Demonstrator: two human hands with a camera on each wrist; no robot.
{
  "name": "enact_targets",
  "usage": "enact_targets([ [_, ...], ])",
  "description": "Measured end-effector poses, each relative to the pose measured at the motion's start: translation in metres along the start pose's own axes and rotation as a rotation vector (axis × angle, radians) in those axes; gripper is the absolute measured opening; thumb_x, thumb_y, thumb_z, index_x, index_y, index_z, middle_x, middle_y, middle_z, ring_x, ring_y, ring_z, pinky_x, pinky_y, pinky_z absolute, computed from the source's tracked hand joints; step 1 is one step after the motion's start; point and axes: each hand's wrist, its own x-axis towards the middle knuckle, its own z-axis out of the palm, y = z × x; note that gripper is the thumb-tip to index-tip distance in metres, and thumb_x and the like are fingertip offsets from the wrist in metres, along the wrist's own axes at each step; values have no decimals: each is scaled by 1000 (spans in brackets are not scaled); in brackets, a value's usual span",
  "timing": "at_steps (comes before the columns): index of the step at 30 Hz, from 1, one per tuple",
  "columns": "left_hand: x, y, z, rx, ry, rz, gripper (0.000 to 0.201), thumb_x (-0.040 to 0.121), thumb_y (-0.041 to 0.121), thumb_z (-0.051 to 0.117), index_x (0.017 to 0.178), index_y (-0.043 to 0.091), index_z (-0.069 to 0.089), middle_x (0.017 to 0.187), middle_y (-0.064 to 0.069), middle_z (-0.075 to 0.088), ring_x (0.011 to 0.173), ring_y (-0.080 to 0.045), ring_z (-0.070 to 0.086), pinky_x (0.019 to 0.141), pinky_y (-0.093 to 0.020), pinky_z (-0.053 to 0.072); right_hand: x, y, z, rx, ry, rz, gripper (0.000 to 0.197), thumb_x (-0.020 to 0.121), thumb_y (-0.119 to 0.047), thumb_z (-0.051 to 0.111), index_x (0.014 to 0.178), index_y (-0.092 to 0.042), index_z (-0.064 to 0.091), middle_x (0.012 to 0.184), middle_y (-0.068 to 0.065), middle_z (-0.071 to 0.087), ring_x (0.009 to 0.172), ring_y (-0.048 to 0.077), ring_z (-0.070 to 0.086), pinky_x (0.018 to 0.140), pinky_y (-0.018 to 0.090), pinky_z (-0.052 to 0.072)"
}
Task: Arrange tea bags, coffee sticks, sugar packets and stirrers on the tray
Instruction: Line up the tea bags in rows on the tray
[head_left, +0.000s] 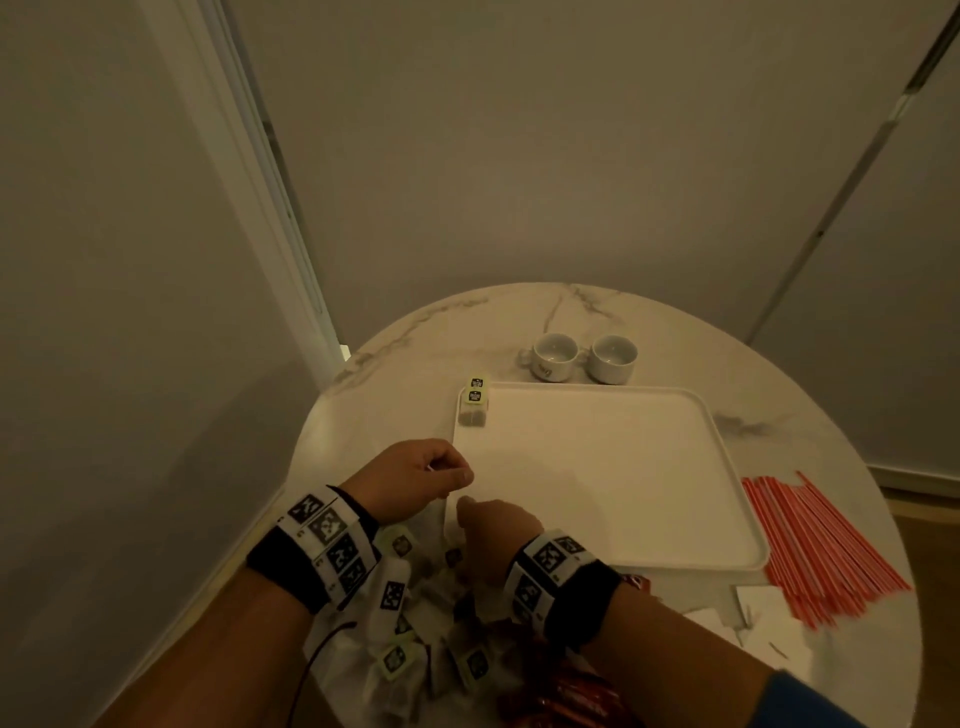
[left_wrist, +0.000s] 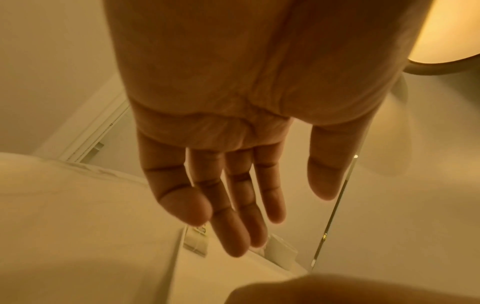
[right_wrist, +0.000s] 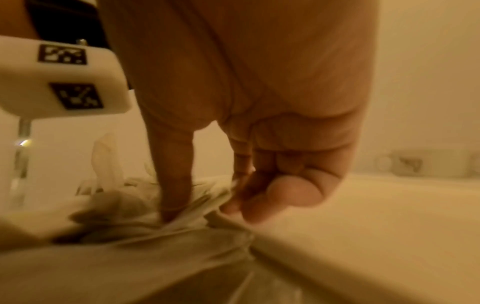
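A white tray (head_left: 597, 467) lies in the middle of the round marble table. One tea bag (head_left: 472, 414) with its tags lies in the tray's far left corner, and shows again as the tea bag (left_wrist: 195, 240) in the left wrist view. A pile of loose tea bags (head_left: 400, 623) sits at the table's near edge. My right hand (head_left: 467, 506) reaches into that pile; the right hand (right_wrist: 202, 207) pinches a tea bag (right_wrist: 187, 205) between thumb and fingers. My left hand (head_left: 457, 475) hovers by the tray's left edge; the left hand (left_wrist: 283, 216) holds nothing, with fingers straight.
Red-and-white stirrers (head_left: 821, 545) lie in a bundle right of the tray. White sugar packets (head_left: 758, 613) lie at its near right corner. Red coffee sticks (head_left: 571, 696) lie under my right forearm. Two white cups (head_left: 584, 357) stand behind the tray. Walls close in on the left and behind.
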Motion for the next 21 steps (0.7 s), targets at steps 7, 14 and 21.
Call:
enact_targets([
  [7,-6,-6,-2,7,-57,-46,30,84,22,70,113,22,61,109,-3,67,97,-12,63,92,-28,50,-14,8,-27,365,81,-218,48,82,-12,71,127,-13,53,111,10,63,97,23,61,77,27,45],
  [14,-12,12,10,-709,-284,-140,43,77,16,63,119,9,60,94,-14,68,78,-27,65,64,-38,57,-29,25,-82,539,210,-307,35,78,-12,76,104,-17,53,72,-8,54,53,-3,47,47,9,37],
  [21,4,25,21,-858,77,-46,34,89,-14,46,121,-4,52,82,-11,68,66,-18,67,55,-30,56,-21,46,-91,1021,409,-218,31,76,-9,78,97,-12,56,66,3,56,55,13,51,49,25,40],
])
